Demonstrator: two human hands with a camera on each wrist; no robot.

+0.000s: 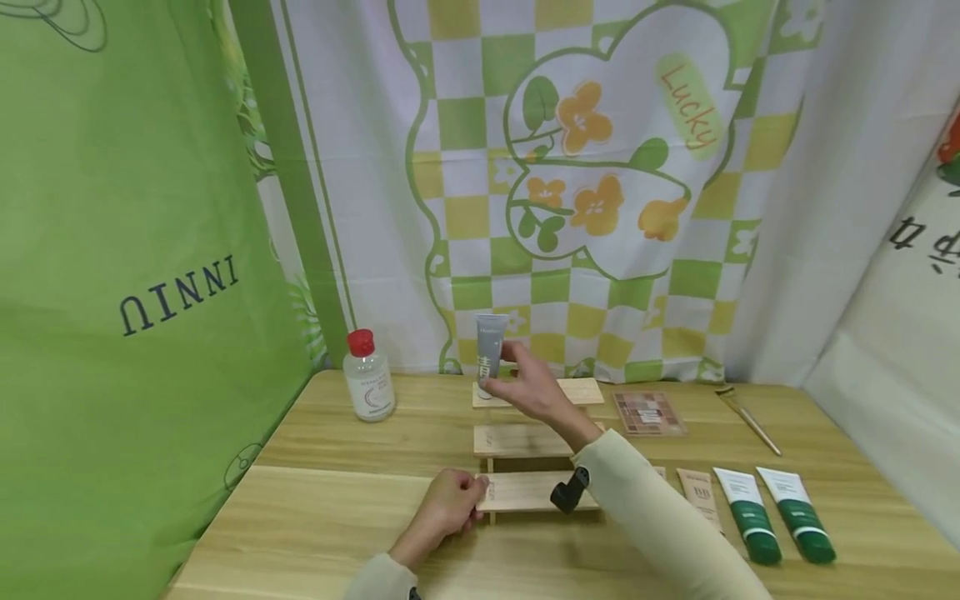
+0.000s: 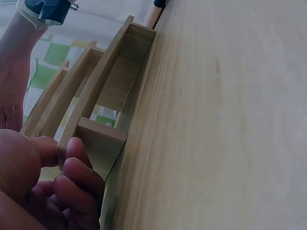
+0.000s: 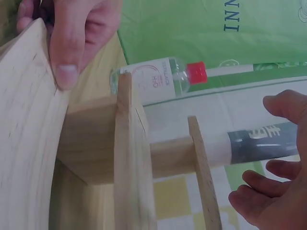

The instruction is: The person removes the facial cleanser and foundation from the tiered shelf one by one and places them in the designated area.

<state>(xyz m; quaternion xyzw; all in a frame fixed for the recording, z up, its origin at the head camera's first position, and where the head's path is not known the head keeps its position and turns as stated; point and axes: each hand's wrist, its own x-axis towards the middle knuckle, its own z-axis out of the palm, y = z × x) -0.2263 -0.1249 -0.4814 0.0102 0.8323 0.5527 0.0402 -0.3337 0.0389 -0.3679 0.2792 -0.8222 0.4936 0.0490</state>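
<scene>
A three-step wooden shelf [image 1: 525, 440] stands mid-table. My left hand [image 1: 467, 498] pinches the left end of its lowest step [image 1: 525, 492], thumb on top; in the left wrist view the fingers [image 2: 72, 177] curl round that end of the shelf [image 2: 110, 86]. My right hand [image 1: 504, 371] holds a grey tube [image 1: 491, 337] upright on the top step. In the right wrist view the grey tube [image 3: 259, 143] lies between the thumb and fingers of my right hand [image 3: 280, 139], beside the shelf's boards [image 3: 124, 143].
A clear bottle with a red cap [image 1: 368, 379] stands left of the shelf. To the right lie an eyeshadow palette [image 1: 648, 412], a brush [image 1: 747, 419], a beige sachet [image 1: 697, 492] and two green-and-white tubes [image 1: 746, 514]. Cloth backdrops hang close behind and at the left.
</scene>
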